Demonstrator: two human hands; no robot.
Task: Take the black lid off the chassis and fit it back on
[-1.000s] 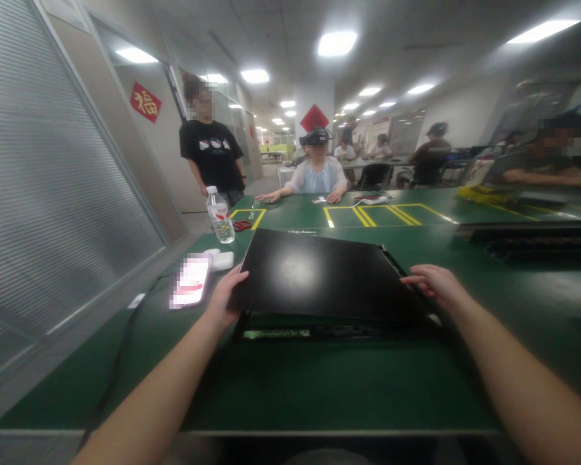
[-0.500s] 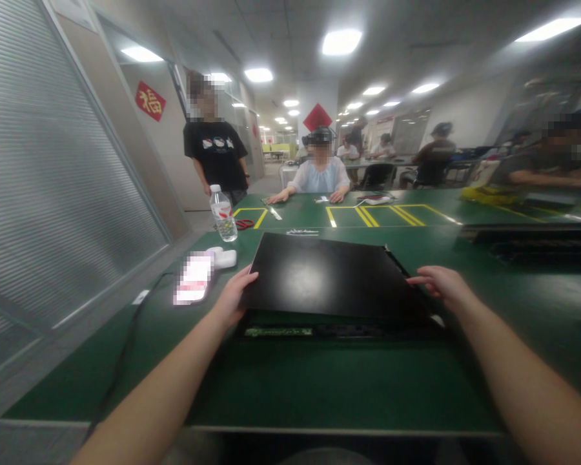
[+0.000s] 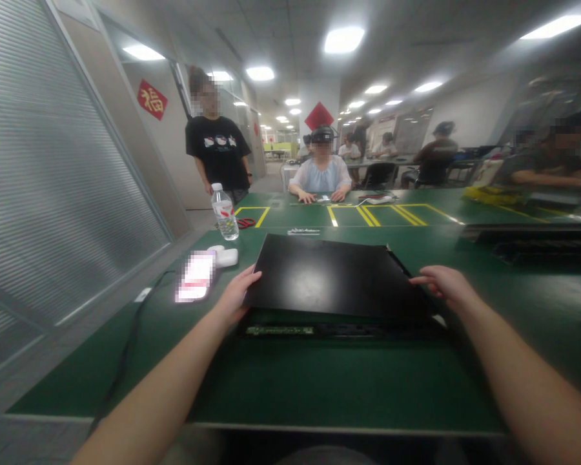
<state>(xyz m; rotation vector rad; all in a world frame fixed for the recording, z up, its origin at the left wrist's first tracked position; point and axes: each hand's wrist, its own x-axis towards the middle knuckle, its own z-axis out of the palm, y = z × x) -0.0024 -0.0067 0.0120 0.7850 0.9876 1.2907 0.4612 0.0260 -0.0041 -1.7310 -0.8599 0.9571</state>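
A glossy black screen panel lies in front of me, slightly raised at its near edge over a dark frame. A strip of green circuit board shows in the gap along that near side. My left hand is closed on the panel's left edge, thumb on top and fingers mostly hidden beneath. At the right edge, my right hand pinches the panel with its index finger stretched along the rim; its thumb is hidden.
To the left are a lit phone, a white case, a black cable and a water bottle. Red-handled scissors lie behind. Dark parts lie at right. A person sits opposite; another stands.
My hands and the panel hold nearly the same pose; the view shifts slightly. The seated person opposite has drawn one hand inward across the table.
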